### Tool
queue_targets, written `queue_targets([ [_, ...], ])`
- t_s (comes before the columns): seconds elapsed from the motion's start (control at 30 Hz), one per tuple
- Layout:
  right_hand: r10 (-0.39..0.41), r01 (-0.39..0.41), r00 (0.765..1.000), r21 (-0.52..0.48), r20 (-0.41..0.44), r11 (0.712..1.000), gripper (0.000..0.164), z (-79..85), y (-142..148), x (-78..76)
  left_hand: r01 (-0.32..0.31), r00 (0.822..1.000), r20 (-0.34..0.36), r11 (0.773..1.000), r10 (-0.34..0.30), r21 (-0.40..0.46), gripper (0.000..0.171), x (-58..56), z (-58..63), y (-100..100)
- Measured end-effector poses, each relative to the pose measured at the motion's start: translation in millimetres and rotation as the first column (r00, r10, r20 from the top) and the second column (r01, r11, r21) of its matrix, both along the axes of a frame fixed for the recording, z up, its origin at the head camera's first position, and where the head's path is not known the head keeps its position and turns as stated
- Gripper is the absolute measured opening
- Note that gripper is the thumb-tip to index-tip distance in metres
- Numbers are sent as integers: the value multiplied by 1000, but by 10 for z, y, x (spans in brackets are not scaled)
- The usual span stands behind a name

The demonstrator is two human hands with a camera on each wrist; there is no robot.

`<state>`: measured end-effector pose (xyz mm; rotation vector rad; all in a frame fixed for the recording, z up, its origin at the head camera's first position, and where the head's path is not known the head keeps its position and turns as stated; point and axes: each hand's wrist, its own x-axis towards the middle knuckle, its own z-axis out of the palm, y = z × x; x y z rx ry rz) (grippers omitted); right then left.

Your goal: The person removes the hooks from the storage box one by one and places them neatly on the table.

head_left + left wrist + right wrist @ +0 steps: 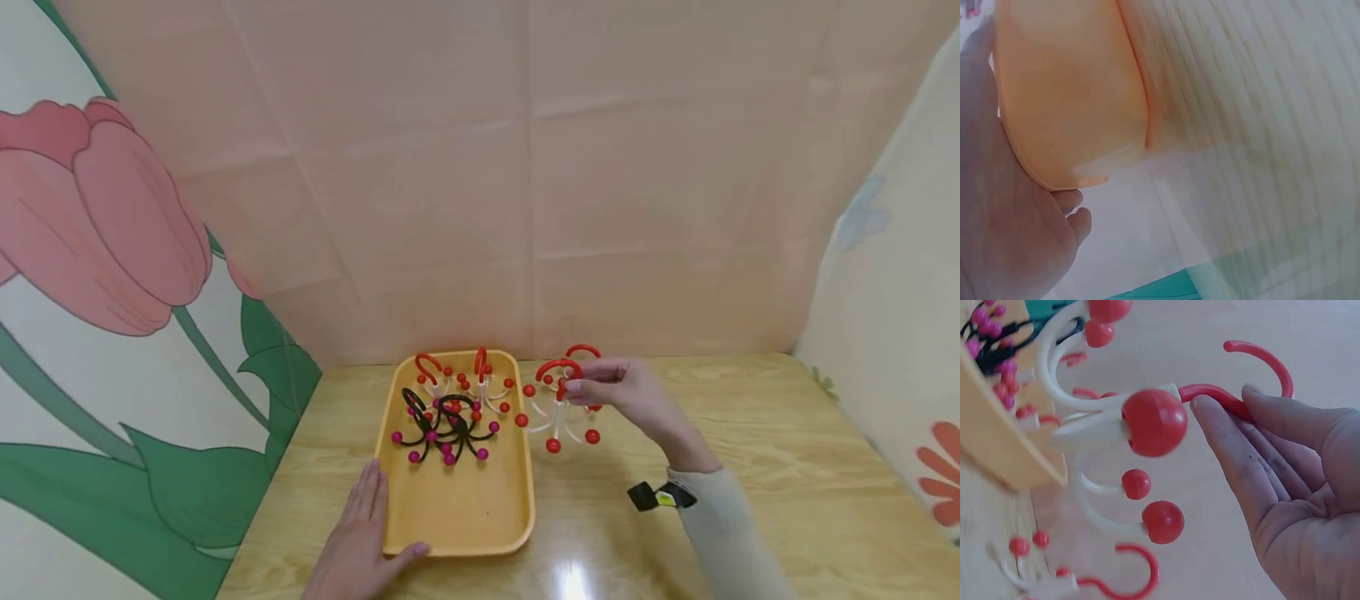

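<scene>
Right hand: I have it at the tray's 2 o'clock, thumb and fingers pinching the red hook of a red-and-white hooked piece.
Held piece: hook upward, white arms spreading below with red balls at their tips; I cannot tell whether it touches the counter.
Loose piece: I see a similar red-and-white one, partly hidden, at the held piece's 1 o'clock, outside the tray.
Left hand: I see it at the tray's 8 o'clock, straight fingers along the outer wall, thumb at the near rim.
Yellow tray: holds 2 black pieces with magenta balls, overlapping, and 2 red-and-white pieces toward 12 o'clock.
</scene>
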<state>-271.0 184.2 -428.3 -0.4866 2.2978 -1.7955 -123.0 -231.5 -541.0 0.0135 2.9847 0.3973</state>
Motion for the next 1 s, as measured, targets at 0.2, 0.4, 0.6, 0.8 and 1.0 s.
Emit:
queue_targets([
  [0.2, -69, 69, 997, 32, -17, 997, 48, -71, 309, 10, -23, 1000, 9, 1000, 22, 15, 135, -17, -12, 14],
  [0.4, -119, 118, 993, 33, 16, 992, 56, -164, 526, 5, -29, 999, 20, 1000, 29, 8, 136, -5, 0, 15],
  [0.6, -177, 176, 984, 115, 4, 978, 58, -282, 713, -46, -19, 1000, 17, 1000, 19, 20, 137, 6, 10, 7],
  [0.8, -214, 211, 977, 141, 10, 967, 58, -463, 921, -126, -11, 1000, 13, 1000, 11, 22, 135, 17, -24, 1],
  [1.0, -254, 248, 967, 130, 35, 960, 62, -603, 1136, -294, -33, 999, 5, 999, 33, 15, 135, -5, -18, 11],
])
